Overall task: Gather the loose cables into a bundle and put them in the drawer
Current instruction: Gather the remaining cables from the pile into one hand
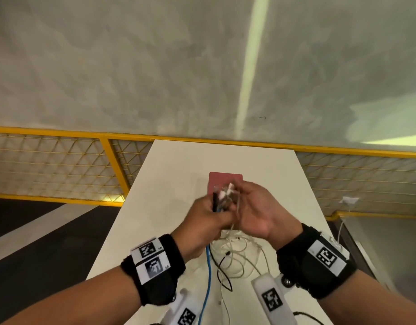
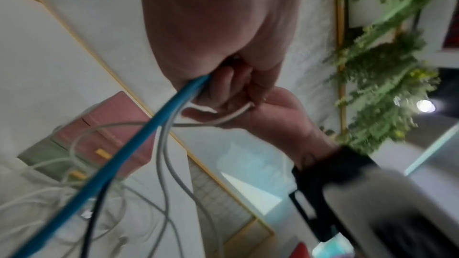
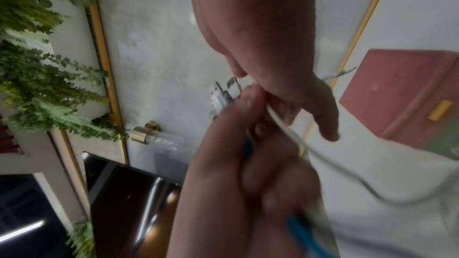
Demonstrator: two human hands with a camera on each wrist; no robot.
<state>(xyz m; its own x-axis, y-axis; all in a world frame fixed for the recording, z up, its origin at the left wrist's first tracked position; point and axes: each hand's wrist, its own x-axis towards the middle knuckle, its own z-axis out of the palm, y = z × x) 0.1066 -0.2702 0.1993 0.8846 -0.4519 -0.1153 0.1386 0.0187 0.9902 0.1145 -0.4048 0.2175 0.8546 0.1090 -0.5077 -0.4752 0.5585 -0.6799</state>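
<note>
While most of the cables (image 1: 235, 256) trail loose across the near end of the white table (image 1: 169, 174), a person lifts their plug ends together above it, apparently to even them up for bundling. The left hand (image 1: 205, 218) clenches the blue, black and white leads; the right hand (image 1: 260, 207) pinches 1 white strand. A pink box (image 1: 225, 179) sits farther back; no drawer is visible.

Cables (image 1: 235, 252) lie on the table (image 1: 174, 174), before the box (image 1: 225, 179).
</note>
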